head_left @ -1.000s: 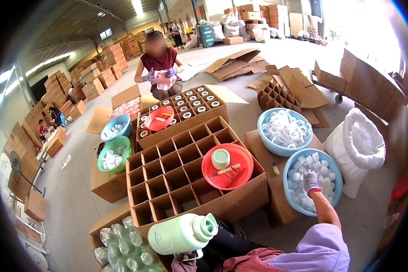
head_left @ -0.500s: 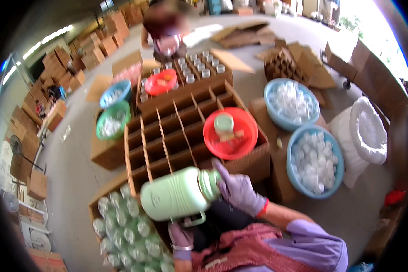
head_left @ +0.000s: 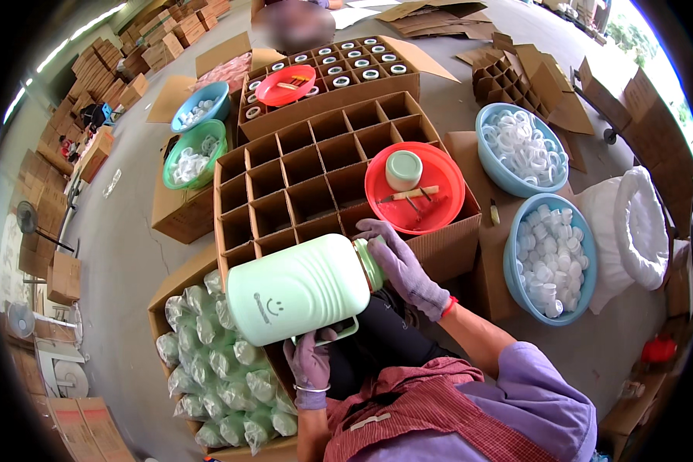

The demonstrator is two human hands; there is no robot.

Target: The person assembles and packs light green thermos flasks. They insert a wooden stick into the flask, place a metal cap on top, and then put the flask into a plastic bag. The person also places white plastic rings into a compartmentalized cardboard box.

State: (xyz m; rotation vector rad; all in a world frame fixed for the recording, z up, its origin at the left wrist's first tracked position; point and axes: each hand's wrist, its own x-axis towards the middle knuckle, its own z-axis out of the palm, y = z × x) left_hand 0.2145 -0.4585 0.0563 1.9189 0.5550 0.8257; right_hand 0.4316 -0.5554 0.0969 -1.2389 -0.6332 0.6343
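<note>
A pale mint-green vacuum jug point(head_left: 296, 289) lies sideways in front of me, its neck to the right and a dark smiling-face print showing on its side. My left hand point(head_left: 310, 362), in a purple-grey glove, is closed on the jug's handle side from below. My right hand point(head_left: 404, 266), gloved too, has its fingers wrapped round the collar at the neck. Beyond the jug stands a divided carton point(head_left: 446, 250), and a red basin point(head_left: 460, 192) rests on its right corner. Inside the basin are a mint-green cup-like lid point(head_left: 403, 170) and a wooden-handled tool point(head_left: 417, 193).
Bagged green bottles point(head_left: 223, 354) fill a carton at lower left. Blue basins of clear plastic parts point(head_left: 520, 150) and small white caps point(head_left: 550, 254) stand right, beside a white sack point(head_left: 631, 231). Behind are a carton of jars point(head_left: 339, 100), a second red basin point(head_left: 285, 85) and a person point(head_left: 296, 27).
The jug has rolled a little, bringing its printed face into fuller view. My raised right finger has come down round the neck. The view has shifted, and the person behind leans lower.
</note>
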